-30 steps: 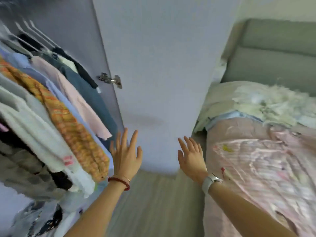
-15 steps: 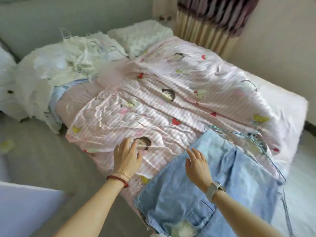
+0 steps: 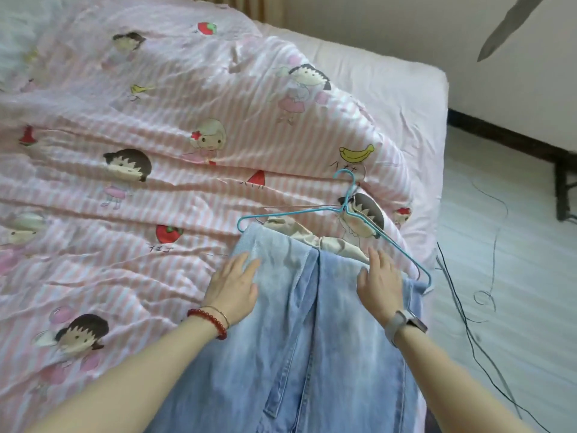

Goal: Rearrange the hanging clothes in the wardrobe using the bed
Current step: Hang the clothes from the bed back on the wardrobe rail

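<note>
Both hands have come forward onto the jeans (image 3: 290,323) on the bed (image 3: 390,89). On the pink quilt's (image 3: 125,214) edge, the left hand (image 3: 232,289) lies flat, fingers straight; the right hand (image 3: 379,284) presses flat beside the blue hanger (image 3: 349,210) (beige cloth beneath).

A pale wall (image 3: 406,23) with a dark skirting board (image 3: 505,142) meets a light, ribbed-looking floor (image 3: 515,276) at the right of the room, where thin dark cables (image 3: 462,307) trail loose. The pink fitted mattress corner (image 3: 415,98) stands near the wall, under a pink-and-white striped quilt (image 3: 156,198) printed with cartoon girls, strawberries and a banana. Soft daylight falls evenly; a strip of striped curtain (image 3: 249,7) shows at the top edge
</note>
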